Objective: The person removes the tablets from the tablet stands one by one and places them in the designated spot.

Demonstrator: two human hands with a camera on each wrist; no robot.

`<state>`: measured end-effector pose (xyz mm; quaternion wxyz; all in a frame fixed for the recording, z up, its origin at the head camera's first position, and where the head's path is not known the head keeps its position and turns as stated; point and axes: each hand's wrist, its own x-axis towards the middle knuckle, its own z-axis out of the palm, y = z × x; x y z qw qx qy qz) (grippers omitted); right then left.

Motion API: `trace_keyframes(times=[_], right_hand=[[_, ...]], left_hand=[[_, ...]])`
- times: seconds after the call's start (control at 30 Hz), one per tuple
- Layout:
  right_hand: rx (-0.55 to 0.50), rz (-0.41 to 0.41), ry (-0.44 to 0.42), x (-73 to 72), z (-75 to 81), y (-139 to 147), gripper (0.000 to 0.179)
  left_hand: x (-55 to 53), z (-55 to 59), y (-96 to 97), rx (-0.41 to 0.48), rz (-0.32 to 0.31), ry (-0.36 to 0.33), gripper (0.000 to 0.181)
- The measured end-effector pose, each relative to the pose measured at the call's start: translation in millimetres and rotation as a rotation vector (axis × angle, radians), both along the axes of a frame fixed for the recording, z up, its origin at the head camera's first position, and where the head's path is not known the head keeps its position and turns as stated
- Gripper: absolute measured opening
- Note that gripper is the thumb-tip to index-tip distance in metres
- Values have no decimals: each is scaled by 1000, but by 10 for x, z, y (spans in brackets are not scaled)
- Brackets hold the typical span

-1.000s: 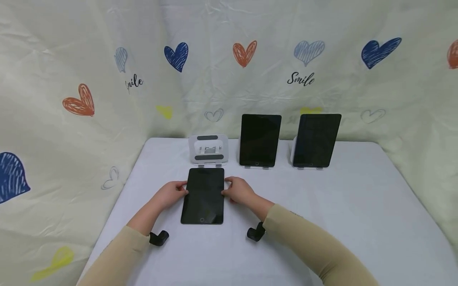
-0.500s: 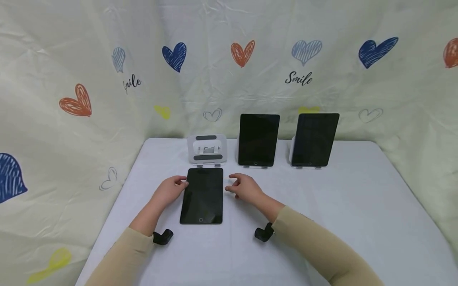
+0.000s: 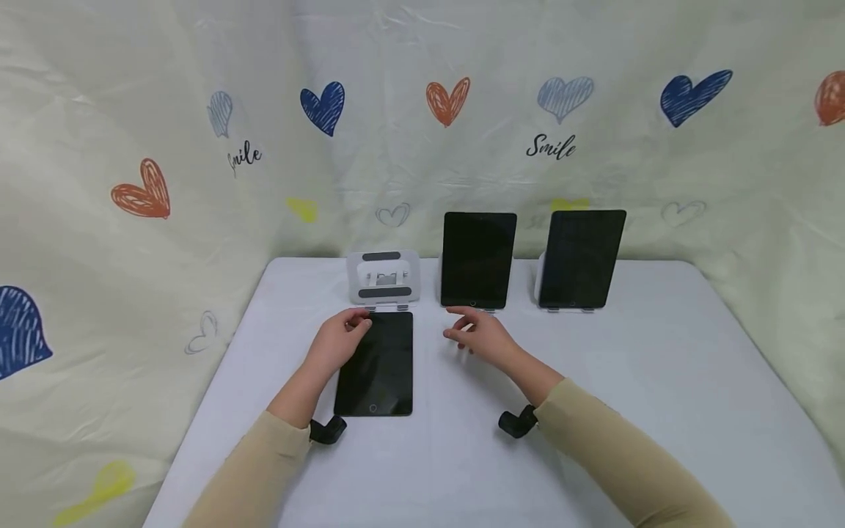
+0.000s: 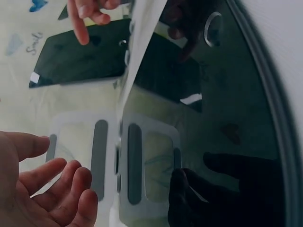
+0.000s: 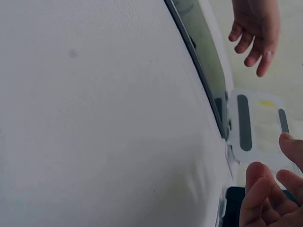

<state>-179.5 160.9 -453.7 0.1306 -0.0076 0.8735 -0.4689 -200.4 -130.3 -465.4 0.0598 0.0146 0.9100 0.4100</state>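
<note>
A black tablet (image 3: pixel 379 370) lies screen up on the white table, its home button toward the person. Over its upper left corner hovers my left hand (image 3: pixel 339 339), fingers loosely bent with nothing in them; the left wrist view shows its reflection in the screen (image 4: pixel 227 118). My right hand (image 3: pixel 485 337) is in the air to the right of the tablet, just below the middle standing tablet, its fingers relaxed and holding nothing. Directly behind the flat tablet stands a white tablet stand (image 3: pixel 384 277) with two grey pads and nothing on it.
Two more black tablets stand upright on stands at the back, one in the middle (image 3: pixel 478 260) and another to the right (image 3: pixel 581 259). Behind the white table (image 3: pixel 627 396) hangs a pale curtain (image 3: pixel 502 44) printed with hearts.
Both hands have left the tablet's side edges. The left has moved up and right over the tablet's upper corner; the right has drawn away rightward and up. The tablet stays in place.
</note>
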Motion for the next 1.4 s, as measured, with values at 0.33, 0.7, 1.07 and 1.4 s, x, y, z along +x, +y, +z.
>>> trace_keyframes(times=[0.33, 0.7, 1.07, 1.4], right_hand=[[-4, -48, 60, -4, 133, 444, 60], [11, -97, 125, -63, 221, 952, 63], [21, -131, 154, -94, 214, 1110, 61], [75, -157, 202, -129, 175, 1160, 64]], left_hand=[[-76, 63, 300, 46, -76, 36, 40], [-191, 136, 571, 59, -69, 45, 41], [-238, 165, 685, 69, -75, 37, 40], [-320, 124, 872, 117, -66, 80, 40]])
